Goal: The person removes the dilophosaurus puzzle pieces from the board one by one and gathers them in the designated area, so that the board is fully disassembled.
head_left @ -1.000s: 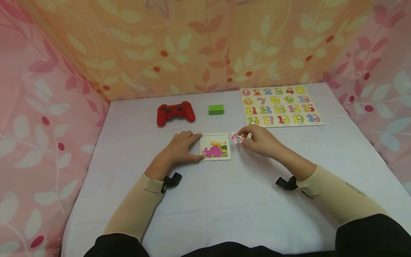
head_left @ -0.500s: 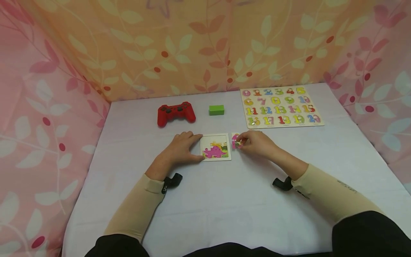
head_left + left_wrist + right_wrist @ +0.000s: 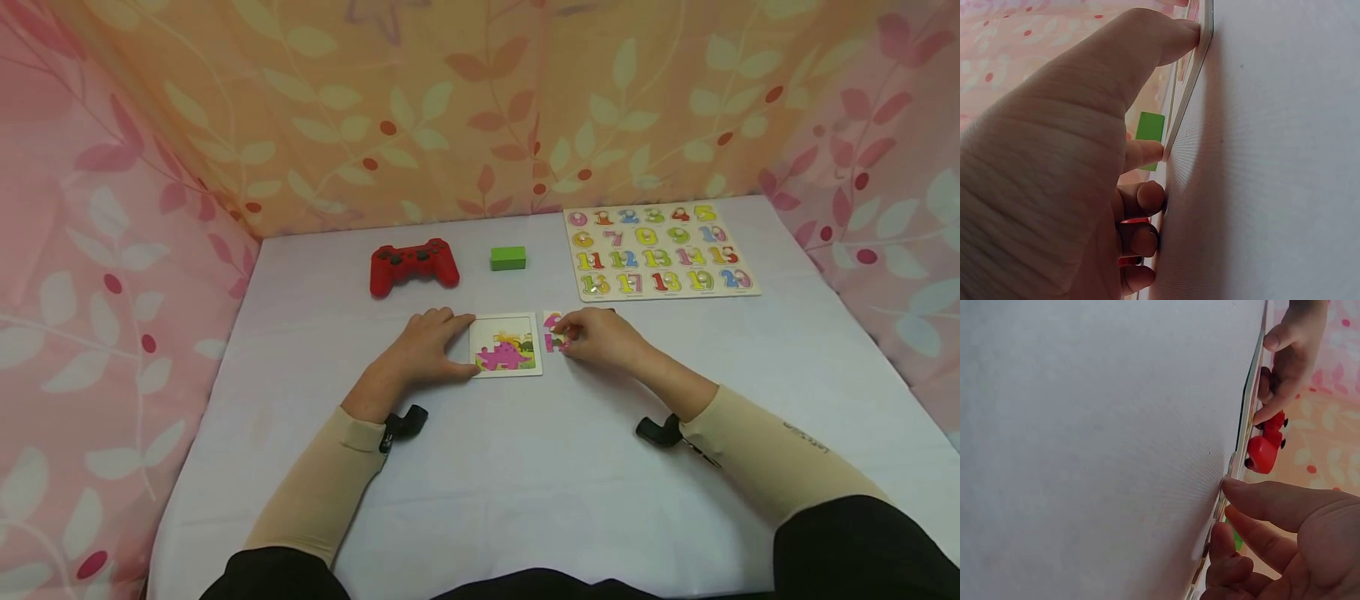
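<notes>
A small square jigsaw board [image 3: 529, 373] lies in mid-table, its white frame round a partly filled picture of a pink dinosaur. At its left side, my left hand [image 3: 424, 350] holds it, index finger and thumb at the two left corners; the left wrist view has the thumb [image 3: 1182, 37] on the board's edge. Right of the board, my right hand [image 3: 602, 335] pinches a pink puzzle piece [image 3: 552, 342] between thumb and fingers, low over the cloth. Another pink piece [image 3: 551, 318] lies just beyond it. The palm hides whatever lies beneath my right hand.
Behind the jigsaw board lie a red game controller [image 3: 414, 265] and a green block [image 3: 507, 258]. A number puzzle board [image 3: 667, 294] lies at the back right. Floral cloth [image 3: 405, 108] walls the white table [image 3: 480, 483] at the back and sides.
My right hand has shifted a little left, toward the jigsaw board, and now more of the pink pieces beside it shows. My left hand has stayed at the board.
</notes>
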{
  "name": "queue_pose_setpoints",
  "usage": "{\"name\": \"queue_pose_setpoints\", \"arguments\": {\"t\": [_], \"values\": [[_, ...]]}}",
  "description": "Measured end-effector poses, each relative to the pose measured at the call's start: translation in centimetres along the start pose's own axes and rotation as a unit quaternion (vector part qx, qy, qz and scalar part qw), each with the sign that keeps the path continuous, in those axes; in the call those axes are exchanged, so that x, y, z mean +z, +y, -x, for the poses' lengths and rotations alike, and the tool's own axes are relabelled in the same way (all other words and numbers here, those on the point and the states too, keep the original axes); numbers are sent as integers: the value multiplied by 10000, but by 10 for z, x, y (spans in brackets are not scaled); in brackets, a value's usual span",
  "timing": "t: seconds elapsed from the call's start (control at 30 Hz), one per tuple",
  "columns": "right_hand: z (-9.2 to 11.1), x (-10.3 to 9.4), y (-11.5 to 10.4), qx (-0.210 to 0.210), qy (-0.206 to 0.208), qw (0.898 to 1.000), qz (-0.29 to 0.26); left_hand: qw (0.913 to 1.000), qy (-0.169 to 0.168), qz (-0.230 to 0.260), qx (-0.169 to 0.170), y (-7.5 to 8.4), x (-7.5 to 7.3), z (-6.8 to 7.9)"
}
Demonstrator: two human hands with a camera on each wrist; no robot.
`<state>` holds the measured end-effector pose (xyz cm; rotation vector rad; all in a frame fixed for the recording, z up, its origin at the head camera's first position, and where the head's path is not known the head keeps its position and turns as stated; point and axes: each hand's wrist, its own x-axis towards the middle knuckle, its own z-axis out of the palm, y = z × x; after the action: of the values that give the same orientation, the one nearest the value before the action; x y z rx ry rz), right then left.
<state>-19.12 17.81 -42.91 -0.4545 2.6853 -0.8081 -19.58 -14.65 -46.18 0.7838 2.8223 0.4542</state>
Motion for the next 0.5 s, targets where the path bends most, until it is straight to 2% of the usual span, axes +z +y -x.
{"name": "queue_pose_setpoints", "arguments": {"t": [0.3,0.5], "values": [[9,-11,-5,23,276,9987,-423,10000,36,3,3,1,0,0],[13,-21,-13,-144,431,9961,-755,10000,31,-5,-2,0,1,-1]]}}
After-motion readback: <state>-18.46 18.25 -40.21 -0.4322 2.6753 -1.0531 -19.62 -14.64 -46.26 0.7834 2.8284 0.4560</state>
